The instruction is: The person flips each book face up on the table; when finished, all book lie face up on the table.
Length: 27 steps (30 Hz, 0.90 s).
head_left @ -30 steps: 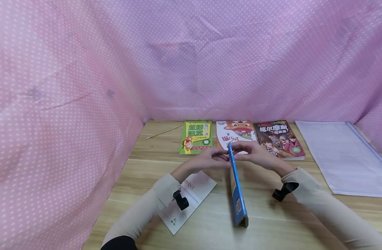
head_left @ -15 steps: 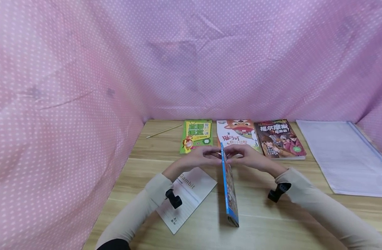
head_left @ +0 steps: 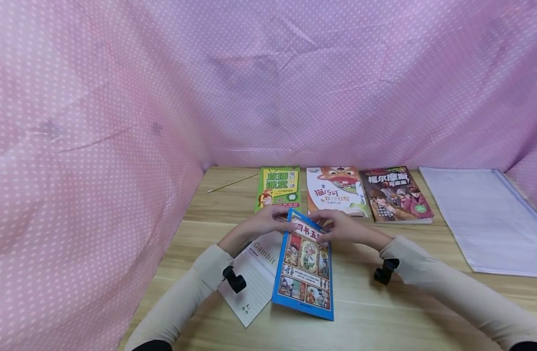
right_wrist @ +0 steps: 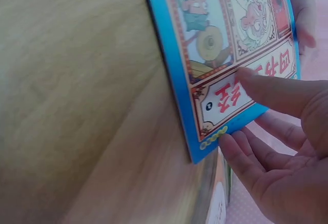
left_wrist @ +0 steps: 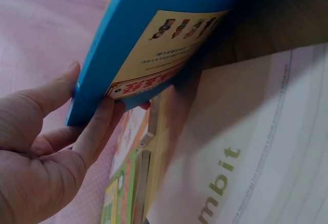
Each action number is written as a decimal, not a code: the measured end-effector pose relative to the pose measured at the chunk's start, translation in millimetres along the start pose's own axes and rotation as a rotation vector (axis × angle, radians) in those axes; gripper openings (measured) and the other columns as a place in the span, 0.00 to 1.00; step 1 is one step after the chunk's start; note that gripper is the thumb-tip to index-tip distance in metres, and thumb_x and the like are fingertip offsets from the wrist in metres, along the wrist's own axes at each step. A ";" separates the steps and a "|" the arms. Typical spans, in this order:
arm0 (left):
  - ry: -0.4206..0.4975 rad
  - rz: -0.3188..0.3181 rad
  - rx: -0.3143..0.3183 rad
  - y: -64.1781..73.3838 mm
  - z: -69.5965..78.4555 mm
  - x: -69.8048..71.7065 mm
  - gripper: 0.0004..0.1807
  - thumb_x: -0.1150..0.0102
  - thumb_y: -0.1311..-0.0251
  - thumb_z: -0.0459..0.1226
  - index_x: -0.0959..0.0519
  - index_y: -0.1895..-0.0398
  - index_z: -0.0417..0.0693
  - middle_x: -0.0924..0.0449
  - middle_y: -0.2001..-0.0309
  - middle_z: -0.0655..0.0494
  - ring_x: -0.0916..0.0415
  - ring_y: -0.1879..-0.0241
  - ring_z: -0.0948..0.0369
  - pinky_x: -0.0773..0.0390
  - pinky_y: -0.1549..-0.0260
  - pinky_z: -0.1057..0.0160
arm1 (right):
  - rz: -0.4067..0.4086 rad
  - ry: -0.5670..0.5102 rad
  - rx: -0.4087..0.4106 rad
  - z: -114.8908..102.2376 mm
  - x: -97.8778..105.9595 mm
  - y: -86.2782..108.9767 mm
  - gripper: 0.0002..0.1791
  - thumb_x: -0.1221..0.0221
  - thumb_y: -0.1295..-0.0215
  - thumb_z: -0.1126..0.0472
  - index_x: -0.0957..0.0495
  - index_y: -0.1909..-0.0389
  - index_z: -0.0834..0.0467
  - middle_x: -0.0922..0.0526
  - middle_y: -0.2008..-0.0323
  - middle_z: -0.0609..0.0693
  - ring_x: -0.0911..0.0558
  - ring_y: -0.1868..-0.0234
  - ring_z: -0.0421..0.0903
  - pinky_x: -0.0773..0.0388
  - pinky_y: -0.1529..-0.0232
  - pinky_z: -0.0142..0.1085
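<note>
A blue book [head_left: 307, 273] with a comic-style cover is tilted over the table, front cover facing up toward the head camera. My left hand [head_left: 266, 222] pinches its upper left corner; in the left wrist view the thumb [left_wrist: 69, 83] is at the spine and fingers lie against the back cover. At the upper right corner my right hand [head_left: 347, 228] grips it, the thumb [right_wrist: 271, 88] on the front and the other fingers at the top edge and behind. Under the book's left side lies a white notepad [head_left: 250, 282] printed "Gambit", partly covered.
Along the back lie a green book [head_left: 279, 187], a white and orange book [head_left: 336, 192] and a dark detective book [head_left: 397, 197]. A thin gold pencil [head_left: 232, 183] is at the back left. A whitish translucent pouch [head_left: 483, 219] lies right. Pink dotted cloth [head_left: 268, 97] surrounds the table.
The blue book was on edge, its spine toward the camera; both hands have turned it so the front cover shows, and moved it left over the notepad.
</note>
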<state>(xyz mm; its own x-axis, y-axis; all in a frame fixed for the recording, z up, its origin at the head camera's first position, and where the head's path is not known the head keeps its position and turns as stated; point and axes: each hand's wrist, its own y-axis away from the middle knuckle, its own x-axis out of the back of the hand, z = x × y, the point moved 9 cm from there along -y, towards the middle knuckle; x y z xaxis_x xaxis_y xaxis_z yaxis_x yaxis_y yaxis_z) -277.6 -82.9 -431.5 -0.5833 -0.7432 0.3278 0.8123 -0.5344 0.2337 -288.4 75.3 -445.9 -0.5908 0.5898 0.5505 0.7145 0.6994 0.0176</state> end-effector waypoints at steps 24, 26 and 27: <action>-0.102 -0.059 0.057 -2.4 -25.6 0.9 0.23 0.31 0.41 0.33 0.21 0.42 0.43 0.16 0.52 0.49 0.20 0.54 0.59 0.23 0.50 0.62 | -0.039 0.142 -0.034 17.7 -0.4 11.6 0.32 0.27 0.44 0.66 0.24 0.36 0.65 0.17 0.46 0.58 0.19 0.43 0.56 0.21 0.39 0.54; -0.107 -0.052 0.057 -4.1 -26.7 -0.4 0.23 0.32 0.41 0.33 0.21 0.41 0.42 0.16 0.52 0.49 0.20 0.56 0.59 0.22 0.52 0.64 | -0.038 0.150 -0.030 17.1 0.6 12.6 0.32 0.27 0.44 0.66 0.23 0.37 0.65 0.16 0.46 0.57 0.18 0.45 0.54 0.20 0.41 0.53; -0.106 -0.048 0.059 -5.1 -27.4 -1.0 0.23 0.32 0.41 0.33 0.21 0.41 0.41 0.16 0.53 0.48 0.19 0.57 0.59 0.22 0.53 0.64 | -0.038 0.152 -0.029 16.9 0.9 13.2 0.32 0.27 0.45 0.66 0.23 0.38 0.65 0.16 0.47 0.57 0.18 0.45 0.53 0.20 0.42 0.52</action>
<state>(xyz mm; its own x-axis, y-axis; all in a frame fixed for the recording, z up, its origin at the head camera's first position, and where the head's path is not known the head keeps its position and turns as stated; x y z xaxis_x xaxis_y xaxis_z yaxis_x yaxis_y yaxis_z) -281.2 -90.5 -458.1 -0.6205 -0.6688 0.4094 0.7840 -0.5412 0.3040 -285.9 91.9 -459.3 -0.5559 0.4938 0.6686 0.7046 0.7068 0.0638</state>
